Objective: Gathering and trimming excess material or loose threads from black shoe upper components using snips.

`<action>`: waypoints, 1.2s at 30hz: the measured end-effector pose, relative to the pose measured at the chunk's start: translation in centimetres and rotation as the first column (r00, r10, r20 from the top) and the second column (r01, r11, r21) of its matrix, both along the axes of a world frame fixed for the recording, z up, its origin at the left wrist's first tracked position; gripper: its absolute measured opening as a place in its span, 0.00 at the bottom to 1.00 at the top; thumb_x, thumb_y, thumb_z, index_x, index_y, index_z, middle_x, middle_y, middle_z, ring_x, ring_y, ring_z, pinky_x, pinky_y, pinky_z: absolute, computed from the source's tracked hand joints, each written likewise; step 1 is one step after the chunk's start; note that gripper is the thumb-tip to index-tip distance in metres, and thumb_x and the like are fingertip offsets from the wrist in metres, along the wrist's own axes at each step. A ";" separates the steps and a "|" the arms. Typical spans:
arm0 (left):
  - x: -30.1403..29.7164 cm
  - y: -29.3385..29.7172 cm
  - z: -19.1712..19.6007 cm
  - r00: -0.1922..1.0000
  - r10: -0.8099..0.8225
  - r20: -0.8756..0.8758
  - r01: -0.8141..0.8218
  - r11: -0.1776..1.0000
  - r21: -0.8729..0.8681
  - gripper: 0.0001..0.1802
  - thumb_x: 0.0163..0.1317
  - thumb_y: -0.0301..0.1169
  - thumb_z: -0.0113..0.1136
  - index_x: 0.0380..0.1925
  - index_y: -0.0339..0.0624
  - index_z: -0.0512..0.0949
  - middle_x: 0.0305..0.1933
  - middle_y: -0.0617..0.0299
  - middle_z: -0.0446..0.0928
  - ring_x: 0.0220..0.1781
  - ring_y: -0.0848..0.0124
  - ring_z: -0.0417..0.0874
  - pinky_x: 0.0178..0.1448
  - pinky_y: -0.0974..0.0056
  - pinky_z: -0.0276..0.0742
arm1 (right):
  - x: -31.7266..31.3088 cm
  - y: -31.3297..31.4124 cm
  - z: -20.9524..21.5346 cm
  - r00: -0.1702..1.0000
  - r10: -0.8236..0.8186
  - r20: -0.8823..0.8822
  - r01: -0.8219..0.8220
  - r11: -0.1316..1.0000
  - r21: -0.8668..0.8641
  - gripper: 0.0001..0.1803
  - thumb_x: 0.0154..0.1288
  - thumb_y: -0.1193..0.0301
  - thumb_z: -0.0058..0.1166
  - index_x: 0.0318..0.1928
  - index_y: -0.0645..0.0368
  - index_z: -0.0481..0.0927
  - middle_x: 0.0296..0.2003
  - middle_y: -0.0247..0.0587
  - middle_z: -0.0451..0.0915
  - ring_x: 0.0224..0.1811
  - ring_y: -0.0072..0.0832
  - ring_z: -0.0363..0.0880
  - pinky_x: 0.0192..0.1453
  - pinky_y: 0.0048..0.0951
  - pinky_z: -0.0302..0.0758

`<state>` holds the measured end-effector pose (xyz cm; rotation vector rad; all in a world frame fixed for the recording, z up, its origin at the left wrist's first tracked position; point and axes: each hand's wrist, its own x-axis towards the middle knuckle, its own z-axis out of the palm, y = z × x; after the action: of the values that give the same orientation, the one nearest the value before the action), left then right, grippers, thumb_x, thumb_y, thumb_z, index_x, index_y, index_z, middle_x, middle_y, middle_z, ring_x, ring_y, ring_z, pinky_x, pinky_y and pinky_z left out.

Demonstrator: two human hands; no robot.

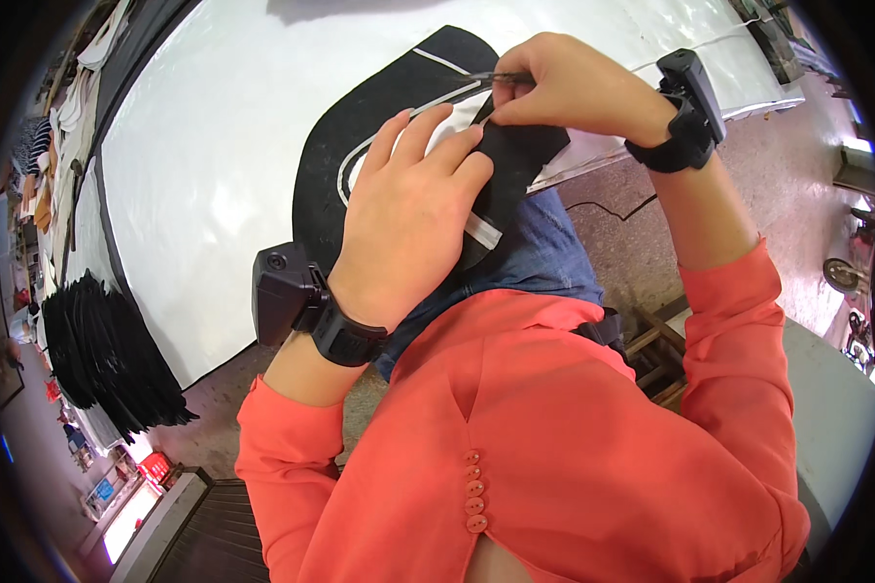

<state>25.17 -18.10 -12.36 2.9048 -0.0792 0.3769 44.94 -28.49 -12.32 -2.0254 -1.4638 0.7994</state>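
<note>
A black sheet piece (326,165), like leather or cloth, lies at the near edge of the white table, partly over my lap. White strips run along it, one forming a curved outline (360,155). My left hand (408,219) lies on the piece with fingers stretched out, covering its middle. My right hand (554,87) is closed at its right side. A slim dark metal tool (508,77), perhaps small scissors, sticks out leftward from its grip. Its thumb and forefinger pinch at a folded black edge (484,110). A short white strip end (482,231) shows below my left hand.
The white tabletop (204,194) stretches away to the left and far side. A bundle of black strips (107,350) hangs over its left edge. Wooden slats (656,350) stand near my right hip. A dark cord (612,209) lies on the floor.
</note>
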 end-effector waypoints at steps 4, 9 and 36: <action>0.3 0.2 -0.2 1.000 -0.023 0.010 0.023 1.000 0.000 0.14 0.49 0.18 0.53 0.38 0.40 0.78 0.51 0.62 0.78 0.61 0.58 0.73 0.66 0.52 0.67 | 1.6 -0.4 -0.4 0.998 -0.059 -0.007 0.059 0.998 0.010 0.11 0.56 0.67 0.61 0.26 0.63 0.78 0.18 0.27 0.70 0.22 0.14 0.65 0.28 0.21 0.64; 1.2 0.4 -0.6 0.998 -0.040 0.056 0.040 0.999 0.007 0.15 0.49 0.19 0.54 0.38 0.39 0.79 0.48 0.62 0.79 0.57 0.59 0.75 0.63 0.53 0.69 | 1.1 -0.1 -0.2 0.987 -0.139 -0.084 0.138 0.990 -0.008 0.11 0.55 0.67 0.60 0.25 0.63 0.78 0.18 0.27 0.70 0.22 0.14 0.65 0.27 0.21 0.63; 3.3 1.6 -1.7 0.994 -0.103 0.046 0.105 0.994 -0.042 0.18 0.50 0.20 0.61 0.43 0.46 0.77 0.52 0.66 0.76 0.62 0.59 0.70 0.64 0.57 0.68 | -4.0 -6.4 -0.8 0.769 -0.088 0.633 -0.143 0.942 0.304 0.12 0.44 0.76 0.60 0.33 0.54 0.81 0.31 0.34 0.75 0.34 0.34 0.77 0.48 0.32 0.74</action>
<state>28.45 -16.52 -14.08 2.8349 -0.2246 0.4188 40.99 -34.86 -13.13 -2.0920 -1.8321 -0.1942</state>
